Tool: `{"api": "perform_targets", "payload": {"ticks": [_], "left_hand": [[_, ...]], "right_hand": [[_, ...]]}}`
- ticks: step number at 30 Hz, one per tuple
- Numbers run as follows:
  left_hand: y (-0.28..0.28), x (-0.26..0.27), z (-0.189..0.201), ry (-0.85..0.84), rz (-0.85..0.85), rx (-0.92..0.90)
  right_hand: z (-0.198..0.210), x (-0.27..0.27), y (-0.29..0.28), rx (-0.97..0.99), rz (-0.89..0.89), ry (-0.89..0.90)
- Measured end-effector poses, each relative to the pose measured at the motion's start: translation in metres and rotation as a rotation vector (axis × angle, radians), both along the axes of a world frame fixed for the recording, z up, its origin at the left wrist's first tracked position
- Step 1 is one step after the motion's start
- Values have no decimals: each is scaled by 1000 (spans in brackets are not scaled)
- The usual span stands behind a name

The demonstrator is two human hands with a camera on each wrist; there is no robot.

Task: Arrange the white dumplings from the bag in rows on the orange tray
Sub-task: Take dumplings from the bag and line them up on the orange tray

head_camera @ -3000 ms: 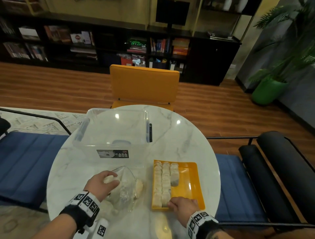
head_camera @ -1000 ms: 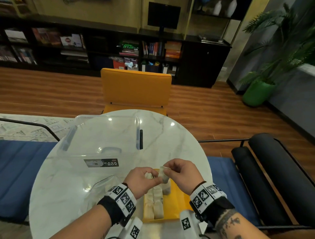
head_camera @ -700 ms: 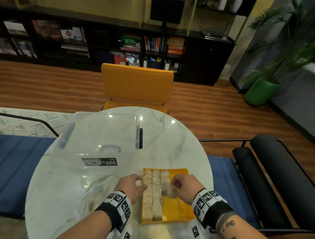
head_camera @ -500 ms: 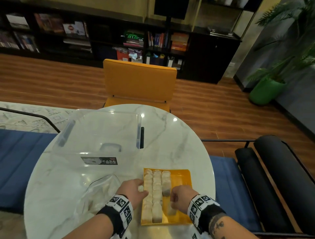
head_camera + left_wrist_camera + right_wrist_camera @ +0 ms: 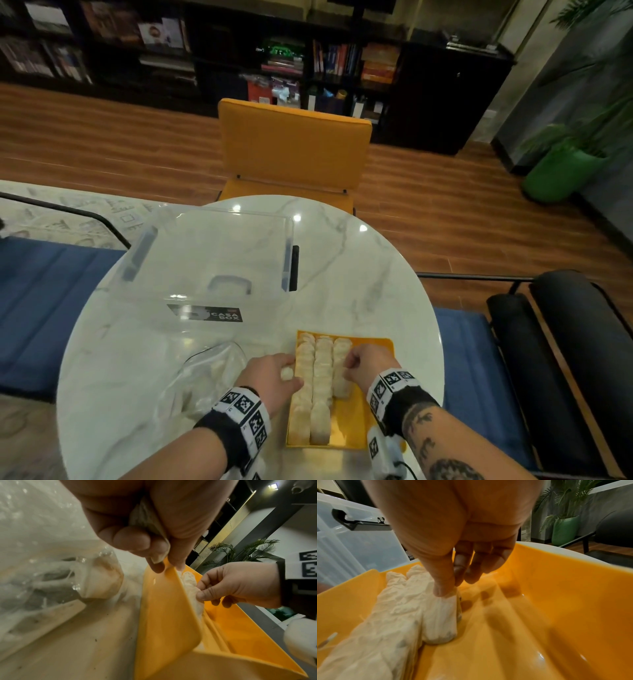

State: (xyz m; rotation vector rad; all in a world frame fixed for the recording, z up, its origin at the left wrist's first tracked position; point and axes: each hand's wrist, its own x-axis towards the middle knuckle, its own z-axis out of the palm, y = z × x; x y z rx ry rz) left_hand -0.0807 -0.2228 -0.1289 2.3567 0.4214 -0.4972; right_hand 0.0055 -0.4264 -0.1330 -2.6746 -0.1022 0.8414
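Dumplings lined up on the orange tray (image 5: 376,416)

Right hand (image 5: 368,368) pinches a third-row dumpling (image 5: 440,620); left hand (image 5: 274,378) grips another dumpling (image 5: 147,519), between plastic bag (image 5: 205,373) and tray, clear storage box (image 5: 209,260) behind.

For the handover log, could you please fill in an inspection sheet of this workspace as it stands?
Surface: round marble table.
Job's things: orange tray with two long rows of dumplings and a short third; bag beside it.
Clutter: clear storage box.
Grippers: left hand holds a dumpling at the tray's edge; right hand pinches one in the third row.
Cables: one by the right wrist.
Surroundings: orange chair, bookshelves, potted plant.
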Motion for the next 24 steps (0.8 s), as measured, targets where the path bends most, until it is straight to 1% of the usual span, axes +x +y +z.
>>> {"api": "perform_targets", "payload": {"ticks": [9,12,14,15,16,19,20,22,24], "left_hand": [[0,-1,2,-3,21,-13],[1,-1,4,-4,62,-20],[2,-2,6,-44,125,-86],[2,-1,8,-57,172,-153],[2,-1,9,-58,241,-281],[-3,2,19,55,539,-862],[-5,2,25,87,612,-992],[-11,1,35,117,646,-1111],[-16,1,39,115,631,-1165]], "right_hand": [[-1,4,5,-31,7,-55],[1,2,6,-35,-9,-55],[6,0,5,-11,-41,-76],[9,-3,5,17,-59,-96],[13,-6,5,61,-80,-116],[27,-25,12,287,-118,-118],[34,-33,16,366,-114,-101],[46,-50,25,480,-100,-53],[54,-63,32,518,-119,-35]]}}
